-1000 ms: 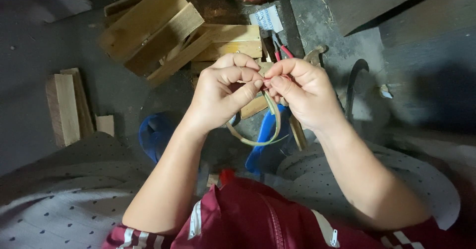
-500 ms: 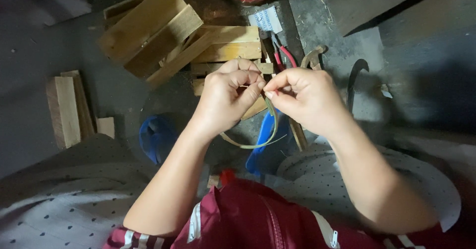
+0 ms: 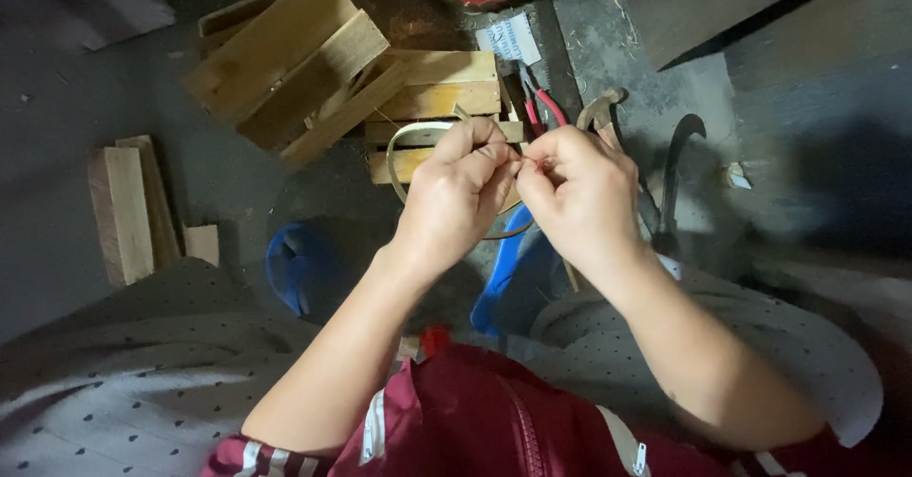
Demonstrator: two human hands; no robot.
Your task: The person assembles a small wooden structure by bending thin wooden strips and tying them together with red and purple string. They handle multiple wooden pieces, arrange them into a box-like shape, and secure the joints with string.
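Bamboo strip (image 3: 404, 140) looped, ends pinched between left hand (image 3: 456, 197) and right hand (image 3: 579, 192) fingertips; possibly thin wire there.

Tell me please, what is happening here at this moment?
A seated person holds a thin pale bamboo strip bent into a loop with both hands. The left hand and the right hand pinch it together where their fingertips meet. Below, on the dark floor, lie stacked light wooden blocks, red-handled pliers and a dark curved blade.
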